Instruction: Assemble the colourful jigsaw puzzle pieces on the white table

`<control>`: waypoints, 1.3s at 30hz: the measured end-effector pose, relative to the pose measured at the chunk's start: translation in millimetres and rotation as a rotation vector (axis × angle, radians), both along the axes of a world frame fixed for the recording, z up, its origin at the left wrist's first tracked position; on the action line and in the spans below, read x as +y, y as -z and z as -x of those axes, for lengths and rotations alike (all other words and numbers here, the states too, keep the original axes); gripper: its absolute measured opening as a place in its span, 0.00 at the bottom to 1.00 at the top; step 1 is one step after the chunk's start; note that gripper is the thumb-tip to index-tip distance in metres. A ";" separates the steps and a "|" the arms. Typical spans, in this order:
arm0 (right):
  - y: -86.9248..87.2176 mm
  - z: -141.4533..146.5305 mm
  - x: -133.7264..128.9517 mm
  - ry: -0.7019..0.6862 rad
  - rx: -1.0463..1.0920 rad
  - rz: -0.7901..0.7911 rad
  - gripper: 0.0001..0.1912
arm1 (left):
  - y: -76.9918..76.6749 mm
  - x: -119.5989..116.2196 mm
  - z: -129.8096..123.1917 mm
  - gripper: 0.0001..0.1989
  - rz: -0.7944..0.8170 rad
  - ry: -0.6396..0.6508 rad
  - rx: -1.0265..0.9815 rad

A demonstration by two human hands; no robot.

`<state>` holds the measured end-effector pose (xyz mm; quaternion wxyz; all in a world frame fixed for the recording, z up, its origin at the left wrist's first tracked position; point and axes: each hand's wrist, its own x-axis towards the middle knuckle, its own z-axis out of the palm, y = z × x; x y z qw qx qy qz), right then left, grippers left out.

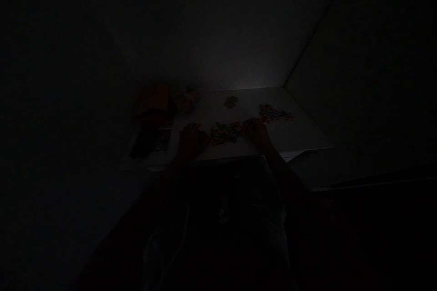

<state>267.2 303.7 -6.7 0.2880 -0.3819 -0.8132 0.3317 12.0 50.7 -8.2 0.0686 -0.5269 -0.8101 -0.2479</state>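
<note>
The frame is very dark, so detail is thin. The left hand (193, 142) and right hand (256, 134) rest low in the middle of the frame on a white tabletop (293, 134), either side of a joined patch of jigsaw pieces (225, 132). The left fingers (196, 127) curve down just beside the patch, and I cannot tell if they are clenched or holding anything. The right fingers (251, 123) touch the patch's right edge, but whether they grasp a piece is too dark to tell. A second patch (276, 112) lies to the upper right, and a lone piece (231, 102) sits above the hands. At upper left are an orange box (152, 98), its contents hidden, and a rounded bundle (184, 101), possibly a bag of pieces, with a dark printed sheet (152, 141) below them
</note>
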 end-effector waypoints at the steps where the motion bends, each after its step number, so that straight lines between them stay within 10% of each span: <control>1: -0.1 0.2 -0.7 0.002 -0.003 0.000 0.10 | 1.1 0.0 0.3 0.35 0.007 0.002 0.002; 11: 4.7 6.4 10.7 -0.039 -0.070 -0.001 0.11 | -1.0 -0.6 1.1 0.25 0.081 0.015 0.010; 16: -8.5 51.3 49.5 -0.036 -0.183 -0.038 0.09 | -0.4 -4.0 1.0 0.22 0.092 0.029 -0.023; 23: 3.5 118.7 88.3 0.032 -0.234 -0.118 0.31 | 4.7 -9.7 6.5 0.24 0.037 0.038 -0.069; 39: -4.2 122.5 89.5 -0.268 0.103 0.104 0.15 | 2.7 -11.2 5.8 0.29 0.052 -0.014 -0.063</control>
